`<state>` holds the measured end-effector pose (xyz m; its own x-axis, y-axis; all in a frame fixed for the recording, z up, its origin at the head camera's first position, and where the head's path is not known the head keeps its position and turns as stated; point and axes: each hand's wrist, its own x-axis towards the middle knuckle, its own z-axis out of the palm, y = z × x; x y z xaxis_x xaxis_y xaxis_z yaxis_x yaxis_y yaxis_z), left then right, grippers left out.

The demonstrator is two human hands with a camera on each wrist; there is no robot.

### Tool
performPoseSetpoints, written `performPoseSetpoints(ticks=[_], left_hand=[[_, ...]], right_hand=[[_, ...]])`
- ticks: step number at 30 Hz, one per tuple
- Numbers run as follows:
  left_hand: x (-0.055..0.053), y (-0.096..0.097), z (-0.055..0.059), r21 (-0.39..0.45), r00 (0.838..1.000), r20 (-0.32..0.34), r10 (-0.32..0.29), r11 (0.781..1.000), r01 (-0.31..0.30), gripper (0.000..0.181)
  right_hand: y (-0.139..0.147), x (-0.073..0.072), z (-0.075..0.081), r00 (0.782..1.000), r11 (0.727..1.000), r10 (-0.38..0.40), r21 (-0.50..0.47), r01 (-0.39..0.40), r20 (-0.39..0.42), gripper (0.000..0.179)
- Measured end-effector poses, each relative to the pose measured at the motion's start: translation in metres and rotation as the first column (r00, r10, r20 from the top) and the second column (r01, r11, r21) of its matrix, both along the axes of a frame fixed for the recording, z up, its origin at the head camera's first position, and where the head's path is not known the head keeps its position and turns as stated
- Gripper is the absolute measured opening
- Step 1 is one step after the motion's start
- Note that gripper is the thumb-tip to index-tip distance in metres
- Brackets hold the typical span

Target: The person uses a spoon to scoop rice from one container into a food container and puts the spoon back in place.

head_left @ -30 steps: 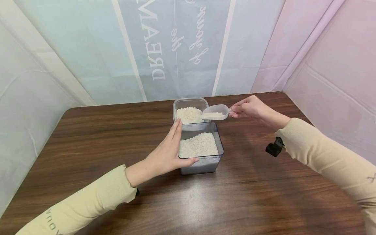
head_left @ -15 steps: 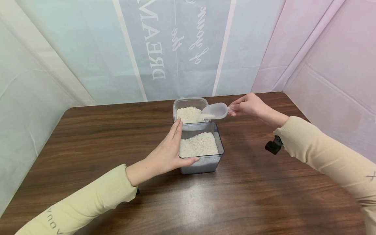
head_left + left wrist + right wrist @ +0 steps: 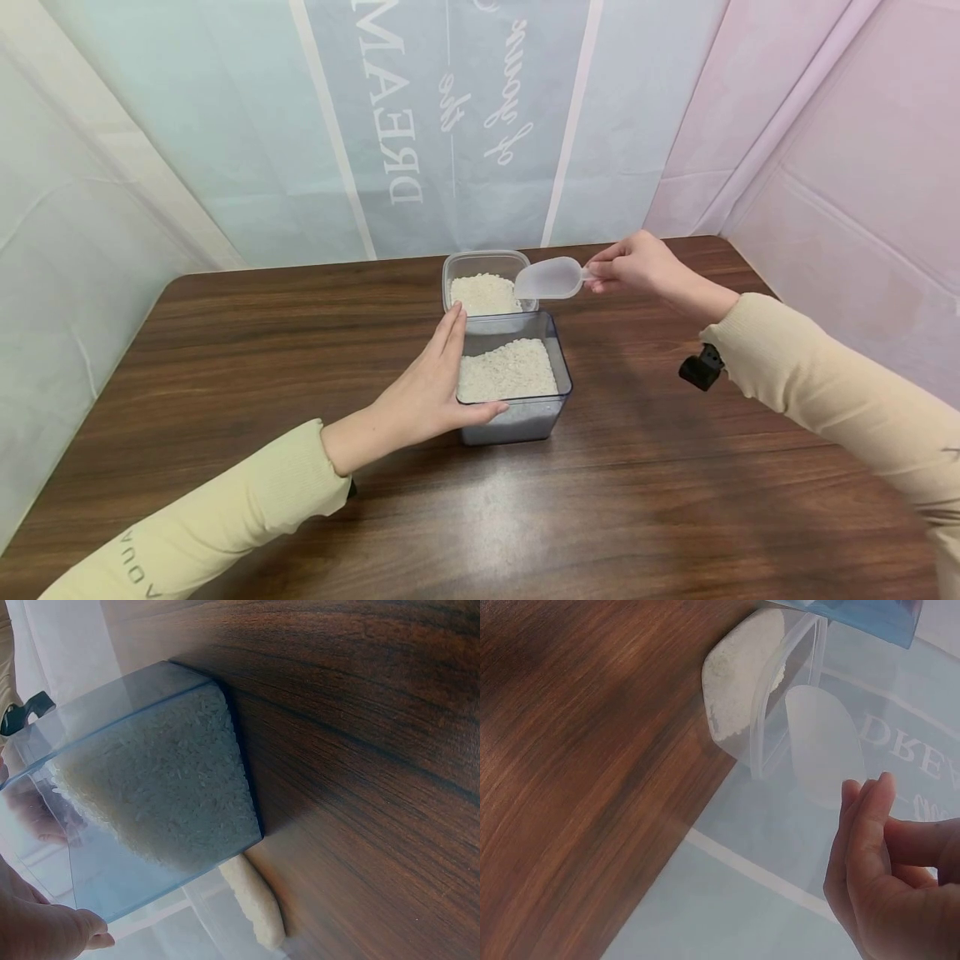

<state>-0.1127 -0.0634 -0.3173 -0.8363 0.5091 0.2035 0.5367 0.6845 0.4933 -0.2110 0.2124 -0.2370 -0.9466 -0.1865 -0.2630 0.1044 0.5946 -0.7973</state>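
My left hand (image 3: 420,396) rests on a bluish clear bin (image 3: 513,421) of rice (image 3: 510,371), its straight fingers along the left side and its thumb along the front rim. In the left wrist view, the rice (image 3: 172,780) shows through the bin wall, highest toward one side. My right hand (image 3: 637,267) pinches the handle of a translucent scoop (image 3: 551,279). The scoop is tipped, its mouth over the right rim of a smaller clear container (image 3: 487,257). White rice (image 3: 483,293) lies in that container. I see no rice in the scoop; part of its inside is hidden.
Both containers stand on a dark wooden table (image 3: 300,333), the smaller one just behind the bin, near the back edge. A printed curtain (image 3: 420,225) hangs behind. Pale cloth walls (image 3: 862,208) flank the table. A black wrist camera (image 3: 701,368) sits under the right sleeve.
The right hand has raised slightly and turned the scoop over. Rice that lay in the scoop earlier no longer shows there. The left hand and both containers have stayed put.
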Motion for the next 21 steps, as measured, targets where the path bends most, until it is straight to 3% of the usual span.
performPoseSetpoints(ticks=[8,21], left_hand=[[0.0,0.0,-0.001,0.003,1.0,0.004,0.0,1.0,0.0,0.11],[0.001,0.0,0.001,0.001,1.0,-0.001,0.006,1.0,-0.006,0.11]], right_hand=[[0.001,0.001,0.004,0.998,1.0,0.0,0.023,0.002,-0.064,0.033],[0.001,0.008,0.012,0.996,1.0,-0.005,0.005,0.006,-0.093,0.032]])
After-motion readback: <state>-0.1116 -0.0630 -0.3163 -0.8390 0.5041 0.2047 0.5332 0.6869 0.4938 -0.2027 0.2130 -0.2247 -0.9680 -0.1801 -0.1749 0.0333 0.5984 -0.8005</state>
